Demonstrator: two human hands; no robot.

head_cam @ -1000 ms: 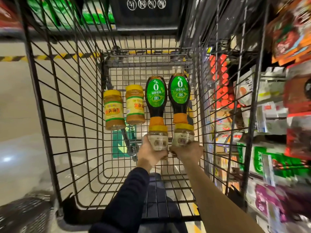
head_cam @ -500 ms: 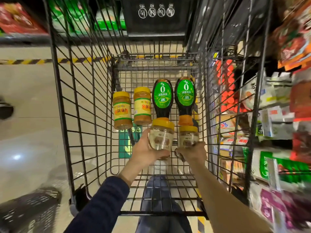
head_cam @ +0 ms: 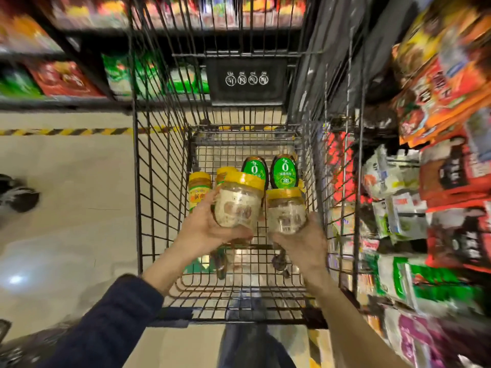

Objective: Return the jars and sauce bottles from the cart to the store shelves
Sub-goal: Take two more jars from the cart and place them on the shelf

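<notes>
Wire cart (head_cam: pixel 148 208) walls hem each grip clasping 1 jar, 2 bottles (head_cam: pixel 283 173) behind.

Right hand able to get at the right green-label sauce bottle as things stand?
Probably not yet: the right hand already holds a yellow-lidded jar, which also sits in front of the sauce bottle. It looks reachable once that grip is freed.

Blurred snack packets (head_cam: pixel 435 83) hang on the right, with green and white packs (head_cam: pixel 425 288) nearer. Far shelves hold red bags (head_cam: pixel 63 78) and green bags (head_cam: pixel 148 75). A yellow-black stripe (head_cam: pixel 66 132) crosses the pale floor (head_cam: pixel 66 208) on the left.
</notes>
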